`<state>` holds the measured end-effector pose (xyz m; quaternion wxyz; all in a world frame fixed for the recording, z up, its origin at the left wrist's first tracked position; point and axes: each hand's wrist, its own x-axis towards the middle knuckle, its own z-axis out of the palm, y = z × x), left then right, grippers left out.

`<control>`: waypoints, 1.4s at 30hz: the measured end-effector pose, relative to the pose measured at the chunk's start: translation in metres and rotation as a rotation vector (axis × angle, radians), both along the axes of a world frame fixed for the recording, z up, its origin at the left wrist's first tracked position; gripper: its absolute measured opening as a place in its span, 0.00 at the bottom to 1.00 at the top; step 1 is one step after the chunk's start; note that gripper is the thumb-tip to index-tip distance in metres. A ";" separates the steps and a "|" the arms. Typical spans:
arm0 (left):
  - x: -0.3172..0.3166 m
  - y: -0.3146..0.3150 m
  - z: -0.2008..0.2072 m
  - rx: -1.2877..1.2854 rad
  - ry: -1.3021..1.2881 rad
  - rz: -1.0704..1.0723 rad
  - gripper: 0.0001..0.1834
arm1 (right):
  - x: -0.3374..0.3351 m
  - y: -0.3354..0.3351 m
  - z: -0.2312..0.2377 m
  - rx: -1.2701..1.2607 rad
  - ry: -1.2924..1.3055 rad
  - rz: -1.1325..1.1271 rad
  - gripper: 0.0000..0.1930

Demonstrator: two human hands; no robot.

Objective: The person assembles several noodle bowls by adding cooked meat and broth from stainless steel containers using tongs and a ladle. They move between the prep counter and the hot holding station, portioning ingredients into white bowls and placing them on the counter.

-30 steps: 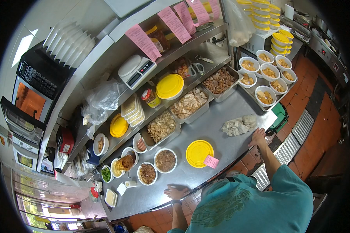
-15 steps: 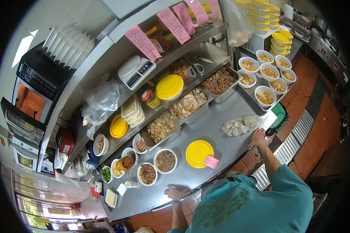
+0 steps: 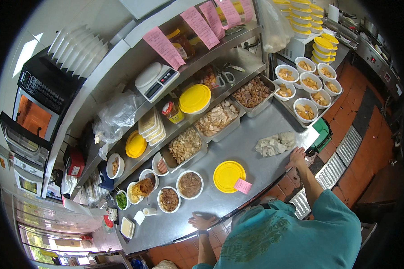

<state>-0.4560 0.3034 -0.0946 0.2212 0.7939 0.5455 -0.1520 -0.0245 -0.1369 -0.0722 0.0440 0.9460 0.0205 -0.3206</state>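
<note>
My left hand lies on the near edge of the steel counter, fingers apart, holding nothing. Farther right, my right hand rests open and empty on the counter's edge. Nearest the right hand is a crumpled pale cloth. Between the hands sits a yellow round lid with a pink paper slip on its rim. Up and left of my left hand stand a white bowl of brown meat and a white bowl of meat in broth.
Metal trays of chopped meat line the counter's back. A tray at right holds several white bowls of yellowish chunks. A scale stands on the shelf, with pink order slips hanging above. A green bin is beside the counter.
The view has shifted very slightly. Both hands remain resting at the counter's edge, and nothing has been picked up or put down.
</note>
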 end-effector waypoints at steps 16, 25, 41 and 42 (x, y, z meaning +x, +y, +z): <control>0.001 -0.001 0.003 0.032 0.005 -0.014 0.85 | 0.000 -0.002 -0.007 0.026 -0.034 -0.006 0.77; -0.002 0.001 -0.002 0.031 -0.010 -0.006 0.85 | 0.002 -0.001 -0.010 0.007 -0.026 0.000 0.77; 0.003 -0.002 0.002 0.057 -0.056 -0.011 0.82 | 0.012 0.011 -0.008 -0.079 0.044 0.013 0.76; 0.001 -0.004 0.002 0.065 -0.015 -0.010 0.82 | 0.010 0.008 -0.007 -0.033 0.026 0.018 0.75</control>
